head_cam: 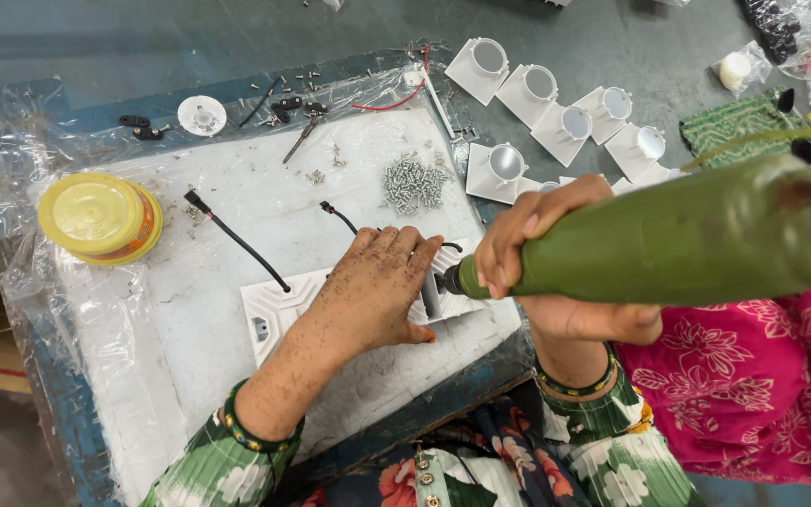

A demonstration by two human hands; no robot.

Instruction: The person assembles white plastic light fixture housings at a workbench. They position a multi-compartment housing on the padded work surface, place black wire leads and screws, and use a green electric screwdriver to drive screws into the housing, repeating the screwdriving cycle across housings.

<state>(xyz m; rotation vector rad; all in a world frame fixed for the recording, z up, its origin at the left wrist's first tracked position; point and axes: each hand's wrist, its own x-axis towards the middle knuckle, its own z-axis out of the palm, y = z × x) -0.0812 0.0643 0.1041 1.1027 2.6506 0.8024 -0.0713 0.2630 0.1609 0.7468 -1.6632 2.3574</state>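
Left hand point(373, 291) lies palm-down, fingers spread, pressing white plastic plate point(279, 310) on the table point(237, 216). Right hand point(542, 253) grips green electric screwdriver point(678, 239), tip down at the plate just beside left fingers. Screw pile point(413, 183) nearby.

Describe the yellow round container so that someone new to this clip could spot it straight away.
Start at the white foam board under clear plastic, where the left hand presses a white plastic panel. At the board's far left edge sits the yellow lidded tub. It is the only yellow, drum-shaped item there; the nearby pieces are small black or white parts.
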